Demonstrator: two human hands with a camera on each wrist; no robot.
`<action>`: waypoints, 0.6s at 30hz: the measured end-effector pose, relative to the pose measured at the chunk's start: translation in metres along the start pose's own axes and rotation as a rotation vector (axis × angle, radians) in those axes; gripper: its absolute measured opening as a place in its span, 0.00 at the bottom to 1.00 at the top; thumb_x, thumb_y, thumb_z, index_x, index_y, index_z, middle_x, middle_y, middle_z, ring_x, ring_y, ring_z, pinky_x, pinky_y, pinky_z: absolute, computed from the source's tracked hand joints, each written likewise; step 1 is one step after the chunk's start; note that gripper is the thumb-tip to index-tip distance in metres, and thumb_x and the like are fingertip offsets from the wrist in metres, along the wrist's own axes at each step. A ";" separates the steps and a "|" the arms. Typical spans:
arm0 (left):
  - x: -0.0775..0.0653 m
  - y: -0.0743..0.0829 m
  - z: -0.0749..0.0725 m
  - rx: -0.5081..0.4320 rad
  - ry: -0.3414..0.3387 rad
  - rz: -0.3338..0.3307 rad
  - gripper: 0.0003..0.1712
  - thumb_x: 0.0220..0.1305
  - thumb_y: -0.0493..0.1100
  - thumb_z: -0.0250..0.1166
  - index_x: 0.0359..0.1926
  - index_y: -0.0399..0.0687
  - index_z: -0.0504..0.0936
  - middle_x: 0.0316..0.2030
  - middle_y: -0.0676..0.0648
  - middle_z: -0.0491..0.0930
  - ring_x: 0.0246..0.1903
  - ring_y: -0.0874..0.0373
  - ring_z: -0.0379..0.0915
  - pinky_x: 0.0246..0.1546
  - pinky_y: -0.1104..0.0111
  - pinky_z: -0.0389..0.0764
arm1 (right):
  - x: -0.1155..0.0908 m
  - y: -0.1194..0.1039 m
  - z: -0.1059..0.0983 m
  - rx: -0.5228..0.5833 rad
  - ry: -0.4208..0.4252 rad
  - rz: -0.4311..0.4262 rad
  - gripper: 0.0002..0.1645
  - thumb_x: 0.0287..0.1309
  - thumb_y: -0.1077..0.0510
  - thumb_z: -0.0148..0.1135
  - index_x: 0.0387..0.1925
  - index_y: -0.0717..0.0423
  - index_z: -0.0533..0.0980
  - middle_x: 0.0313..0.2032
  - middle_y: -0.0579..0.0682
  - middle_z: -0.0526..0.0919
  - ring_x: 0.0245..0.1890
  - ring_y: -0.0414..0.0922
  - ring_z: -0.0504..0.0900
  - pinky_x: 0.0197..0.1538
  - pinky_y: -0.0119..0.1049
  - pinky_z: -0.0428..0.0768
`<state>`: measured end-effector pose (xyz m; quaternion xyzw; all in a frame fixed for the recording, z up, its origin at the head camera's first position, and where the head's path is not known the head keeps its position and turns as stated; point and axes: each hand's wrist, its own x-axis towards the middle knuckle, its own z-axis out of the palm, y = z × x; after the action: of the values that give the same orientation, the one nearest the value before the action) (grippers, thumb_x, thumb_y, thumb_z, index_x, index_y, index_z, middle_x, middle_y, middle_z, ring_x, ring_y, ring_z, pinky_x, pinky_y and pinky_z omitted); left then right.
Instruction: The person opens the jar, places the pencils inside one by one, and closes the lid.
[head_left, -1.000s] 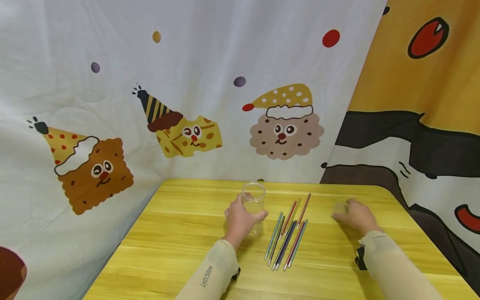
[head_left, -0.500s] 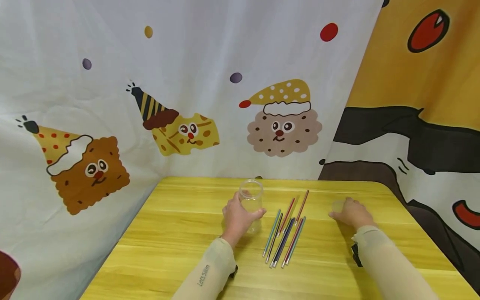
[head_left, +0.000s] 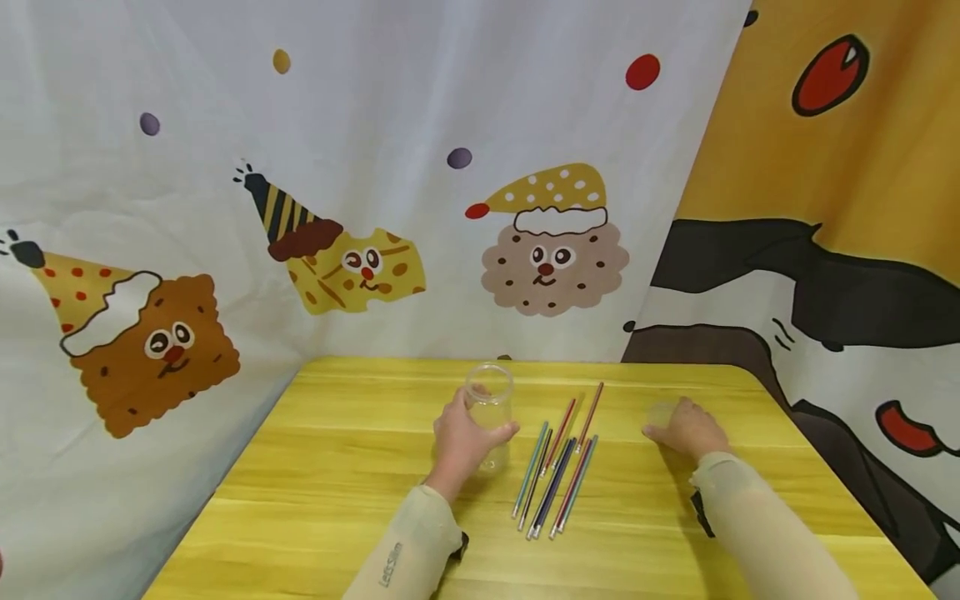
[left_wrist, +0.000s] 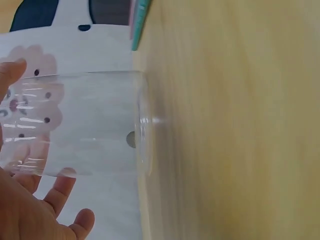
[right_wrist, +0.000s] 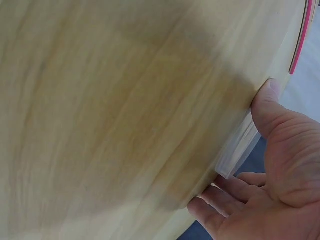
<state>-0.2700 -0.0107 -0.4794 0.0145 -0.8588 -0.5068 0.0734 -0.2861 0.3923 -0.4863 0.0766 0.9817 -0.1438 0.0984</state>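
My left hand (head_left: 463, 437) grips a clear plastic jar (head_left: 491, 408) from its left side, thumb across the near face. The jar is upright with its round mouth uncovered. Its base (left_wrist: 144, 125) is at the tabletop in the left wrist view. Over on the right, my right hand (head_left: 690, 429) holds a flat clear lid (right_wrist: 239, 145) between thumb and fingers, down at the table surface. The hand covers much of the lid in the head view. Several pencils (head_left: 555, 483) in teal, dark blue and red lie loosely between the two hands.
The yellow wood-grain table (head_left: 315, 500) ends at a back edge just beyond the jar. Behind it hangs a pale printed cloth (head_left: 390, 125) with cartoon biscuits. A yellow and black printed cloth (head_left: 862, 208) hangs at the right.
The head view has shifted, so the whole scene sits further left in the frame. Both hands keep their holds on the jar and the lid, with the pencils lying as before.
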 end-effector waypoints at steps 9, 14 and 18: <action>-0.001 -0.001 -0.005 -0.011 0.012 -0.002 0.45 0.42 0.63 0.89 0.61 0.65 0.78 0.68 0.45 0.80 0.66 0.37 0.75 0.63 0.34 0.78 | 0.004 -0.002 0.003 0.004 0.029 -0.006 0.70 0.70 0.31 0.63 0.74 0.89 0.44 0.69 0.90 0.59 0.67 0.85 0.64 0.71 0.75 0.67; -0.001 -0.003 -0.003 -0.029 0.007 0.005 0.44 0.42 0.63 0.89 0.60 0.66 0.78 0.68 0.44 0.80 0.65 0.38 0.76 0.62 0.35 0.79 | 0.002 -0.001 0.002 0.016 0.036 -0.005 0.73 0.69 0.29 0.63 0.76 0.86 0.41 0.70 0.90 0.59 0.67 0.86 0.64 0.68 0.77 0.68; -0.002 -0.003 -0.001 -0.034 -0.003 0.005 0.44 0.42 0.62 0.89 0.60 0.66 0.78 0.69 0.45 0.80 0.65 0.38 0.76 0.62 0.34 0.79 | -0.002 -0.001 0.001 0.039 0.094 -0.005 0.76 0.65 0.27 0.66 0.77 0.85 0.42 0.71 0.90 0.55 0.68 0.88 0.58 0.68 0.80 0.64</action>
<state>-0.2681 -0.0127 -0.4820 0.0102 -0.8503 -0.5210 0.0739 -0.2838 0.3910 -0.4863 0.0827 0.9825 -0.1592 0.0501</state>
